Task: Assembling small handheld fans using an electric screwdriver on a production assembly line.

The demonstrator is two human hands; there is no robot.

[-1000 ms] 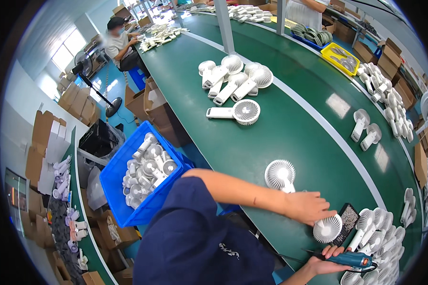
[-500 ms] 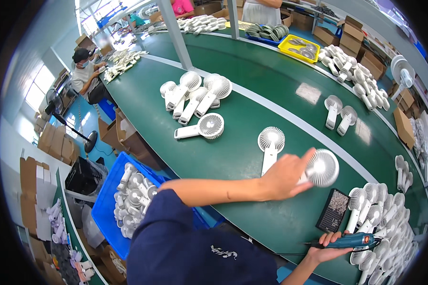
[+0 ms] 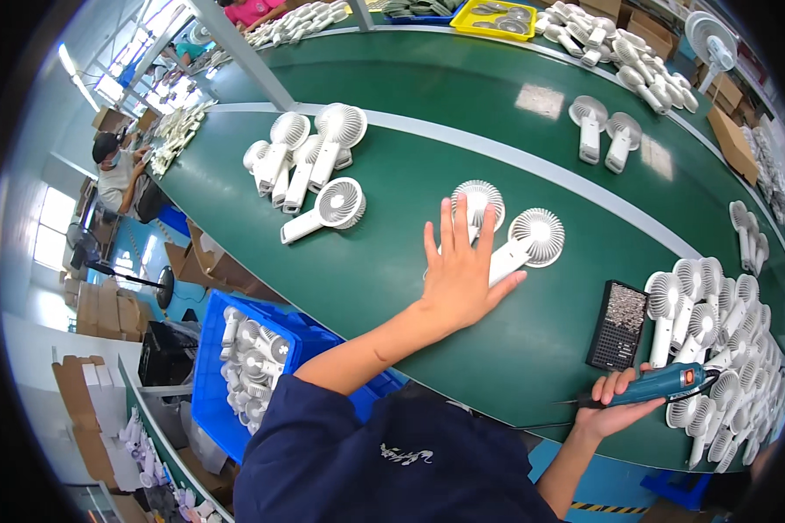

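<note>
My left hand (image 3: 459,277) reaches over the green bench, open, its fingers stretched across the handles of two white handheld fans. One fan (image 3: 480,200) has its round grille just past my fingertips, its handle mostly hidden under them. Beside it on the right lies the other fan (image 3: 539,237), its handle partly beneath my hand. My right hand (image 3: 609,408) is wrapped round a teal electric screwdriver (image 3: 654,387), its thin bit pointing left. Close above that hand lies a black tray (image 3: 617,326) of small metal pieces, probably screws.
A large heap of fans (image 3: 731,357) fills the bench's right end. Further left are a fan cluster (image 3: 310,150) and a single fan (image 3: 327,209). A blue bin (image 3: 208,383) of fans stands by the near edge. A metal post (image 3: 244,54) rises at the back; a co-worker (image 3: 120,174) sits far left.
My left hand has moved left, and the right-hand fan now lies beside the other one. Its fingers have spread out. The view has shifted; my right hand still grips the screwdriver.
</note>
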